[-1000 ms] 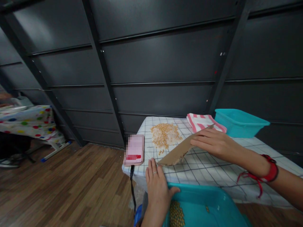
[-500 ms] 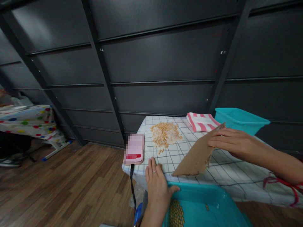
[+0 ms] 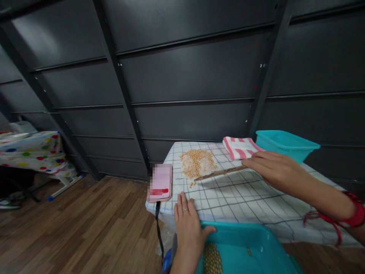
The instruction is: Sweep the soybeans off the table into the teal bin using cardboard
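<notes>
My left hand (image 3: 188,226) lies at the table's front edge, fingers stretched forward and a ring on one. Its thumb hooks over the rim of a teal plastic tub (image 3: 236,228), so the tub's corner sits between thumb and fingers. Soybeans (image 3: 212,258) lie in the tub's left part. My right hand (image 3: 270,165) is closed on the near end of a piece of cardboard (image 3: 221,173), seen nearly edge-on. The cardboard's far end is at the near side of a pile of soybeans and whitish grains (image 3: 198,163) on the checked cloth (image 3: 228,198).
A pink phone (image 3: 161,182) with a black strap lies at the table's left edge. Behind my right hand are a striped towel (image 3: 239,147) and a second teal tub (image 3: 285,144). A dark panelled wall (image 3: 188,80) stands behind. Another table (image 3: 31,150) is far left.
My right hand has swung the cardboard up to the pile's near side, turning it from broad face to edge. My left hand stays at the tub's corner. The view has shifted slightly.
</notes>
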`<state>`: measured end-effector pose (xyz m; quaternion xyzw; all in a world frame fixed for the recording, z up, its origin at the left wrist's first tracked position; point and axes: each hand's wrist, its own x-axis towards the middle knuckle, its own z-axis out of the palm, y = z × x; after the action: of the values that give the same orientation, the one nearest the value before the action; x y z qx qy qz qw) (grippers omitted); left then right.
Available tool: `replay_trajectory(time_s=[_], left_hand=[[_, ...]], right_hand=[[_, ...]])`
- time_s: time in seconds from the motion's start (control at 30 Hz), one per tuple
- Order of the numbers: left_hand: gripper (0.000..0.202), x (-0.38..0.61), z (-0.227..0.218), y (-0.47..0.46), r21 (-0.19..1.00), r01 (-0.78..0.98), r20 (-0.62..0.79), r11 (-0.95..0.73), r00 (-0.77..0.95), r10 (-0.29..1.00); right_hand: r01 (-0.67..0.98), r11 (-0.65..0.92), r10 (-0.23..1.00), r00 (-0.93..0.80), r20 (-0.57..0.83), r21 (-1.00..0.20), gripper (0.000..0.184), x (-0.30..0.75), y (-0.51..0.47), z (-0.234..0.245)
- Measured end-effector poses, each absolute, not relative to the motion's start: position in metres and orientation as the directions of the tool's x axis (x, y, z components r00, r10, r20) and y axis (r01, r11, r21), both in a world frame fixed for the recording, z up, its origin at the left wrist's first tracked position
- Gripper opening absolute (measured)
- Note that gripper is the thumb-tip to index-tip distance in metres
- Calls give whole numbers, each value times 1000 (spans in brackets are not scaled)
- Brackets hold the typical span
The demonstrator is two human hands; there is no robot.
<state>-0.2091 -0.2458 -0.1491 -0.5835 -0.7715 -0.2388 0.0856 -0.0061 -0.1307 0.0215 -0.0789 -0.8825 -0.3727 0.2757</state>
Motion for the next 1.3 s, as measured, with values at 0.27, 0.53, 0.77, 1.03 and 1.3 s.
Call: replay_trajectory(time_s=[0.27,0.53,0.77,1.03,1.3], left_hand=[[81,-208,-142,-246,274,935,356,226,-316,879],[81,-207,-144,-248,271,940,400,208,-307,864],[80,-209,-150,-246,239,948,428,210,-297,853],[79,-209,-145,-246,240,946,422,218,-303,854],[82,-209,-141,-246,247,940,388,234,-317,865]], right_hand=[[296,674,-50,-896,442,677,24,-44,-120,6],[253,686,-100,-896,432,682,24,-43,-132,11],[225,680,-113,-908,403,698,26,-36,-140,18],[219,679,-132,-902,410,701,26,-31,-145,17],[246,680,-129,-887,444,690,26,-26,-148,20]])
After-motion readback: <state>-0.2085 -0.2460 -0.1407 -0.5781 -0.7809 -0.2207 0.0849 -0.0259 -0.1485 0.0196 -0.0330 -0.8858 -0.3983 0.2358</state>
